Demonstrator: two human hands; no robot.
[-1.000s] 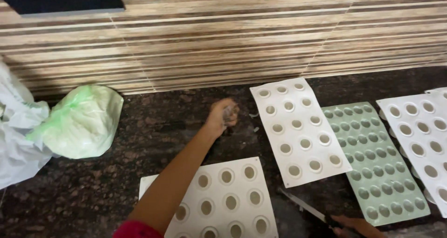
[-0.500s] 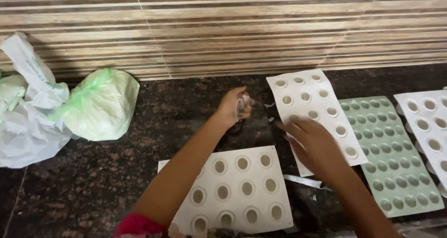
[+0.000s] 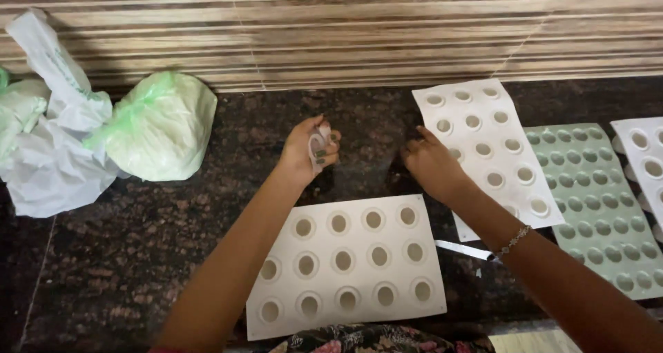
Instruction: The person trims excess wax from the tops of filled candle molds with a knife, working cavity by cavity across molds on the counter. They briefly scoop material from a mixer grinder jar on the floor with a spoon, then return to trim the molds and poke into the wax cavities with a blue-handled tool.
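from where i watch, the dark speckled counter (image 3: 173, 256) fills the view, backed by a striped wall. on its left sit a white plastic bag (image 3: 48, 167) and a knotted pale green bag (image 3: 162, 125), touching each other and well apart from the work, likely pushed aside to leave room. nearest me lies a white mould tray (image 3: 349, 263) with rows of round cups, flat and square to the body so both hands can reach over it. a second white tray (image 3: 483, 146) lies angled to the right, a green tray (image 3: 597, 208) with smaller cups beside it, and another white one at the far edge. my left hand (image 3: 307, 149) is curled closed around a small whitish piece (image 3: 319, 144), held up above the counter beyond the near tray. my right hand (image 3: 431, 163) rests fingers down on the counter at the second tray's edge; i cannot tell if it pinches anything. a thin white strip (image 3: 463, 249) lies between the trays.
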